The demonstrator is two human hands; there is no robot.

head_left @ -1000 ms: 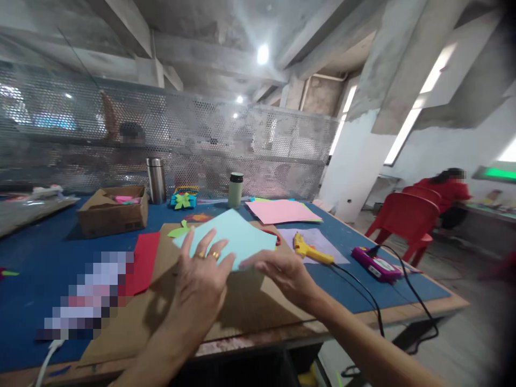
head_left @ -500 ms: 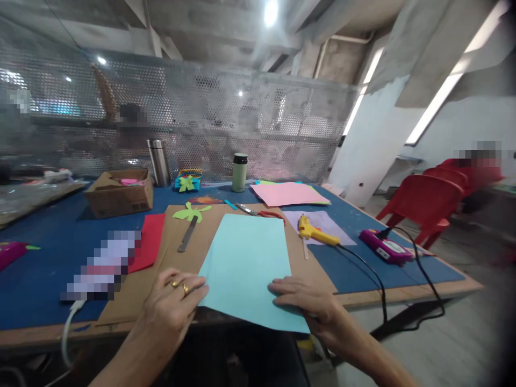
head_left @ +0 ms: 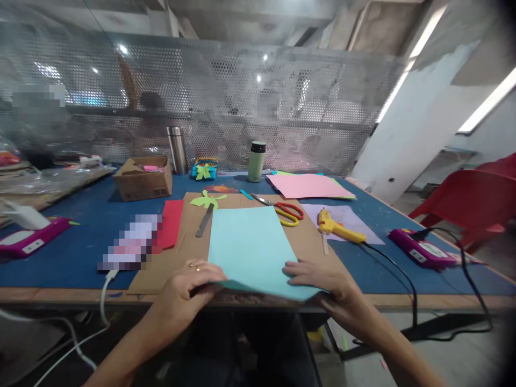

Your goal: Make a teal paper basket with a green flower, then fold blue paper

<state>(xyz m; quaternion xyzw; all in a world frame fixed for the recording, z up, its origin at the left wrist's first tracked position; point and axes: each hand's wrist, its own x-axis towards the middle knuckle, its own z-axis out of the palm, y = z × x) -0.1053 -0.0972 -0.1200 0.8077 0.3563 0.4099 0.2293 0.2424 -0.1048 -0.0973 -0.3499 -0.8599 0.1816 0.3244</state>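
Note:
A light blue sheet of paper (head_left: 250,242) lies over brown cardboard, its near edge bent up past the table's front. My left hand (head_left: 197,282), wearing two rings, pinches the near left corner between thumb and fingers. At the near right corner my right hand (head_left: 318,277) grips the sheet, fingers on top and the thumb hidden below. Beyond the paper are scissors (head_left: 288,212) with red and yellow handles. A grey blade (head_left: 205,220) and a green leaf-shaped paper cutout (head_left: 208,199) lie to the left on the cardboard (head_left: 173,269).
A yellow glue gun (head_left: 341,231) rests on lilac paper at right, its cord trailing to the table edge near a purple power strip (head_left: 421,248). On the left are a phone (head_left: 133,242) with a cable, red paper (head_left: 171,223) and a cardboard box (head_left: 143,183). Two bottles stand behind.
The blue sheet has shifted slightly away from the scissors, whose handles show more fully. Its near edge now bends up between my hands. The whole view has turned left and tilted down.

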